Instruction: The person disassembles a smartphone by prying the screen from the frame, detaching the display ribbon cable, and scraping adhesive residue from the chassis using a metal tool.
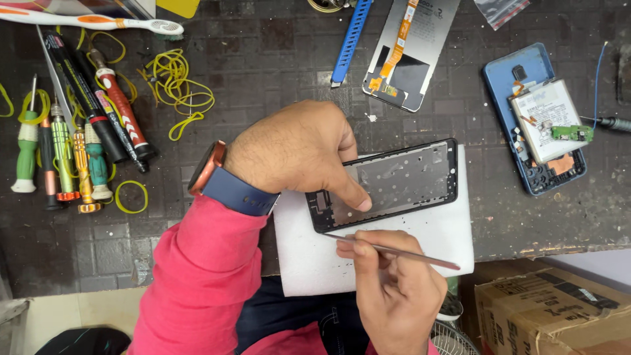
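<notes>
A black phone frame (420, 172) lies on a white foam sheet (453, 236) at the front edge of the dark workbench. My left hand (296, 151), with a watch on the wrist, presses down on the frame's left part, thumb on its inner plate. My right hand (394, 289) holds a thin metal tool (407, 252) like a pen; its tip touches the frame's lower left edge.
Several screwdrivers (62, 158), pens, a white toothbrush (98, 21) and yellow rubber bands (177, 85) lie at the left. A phone screen with an orange flex cable (411, 56) and a blue strap (351, 39) lie behind. An opened blue phone (536, 118) rests at the right. A cardboard box (552, 315) stands below.
</notes>
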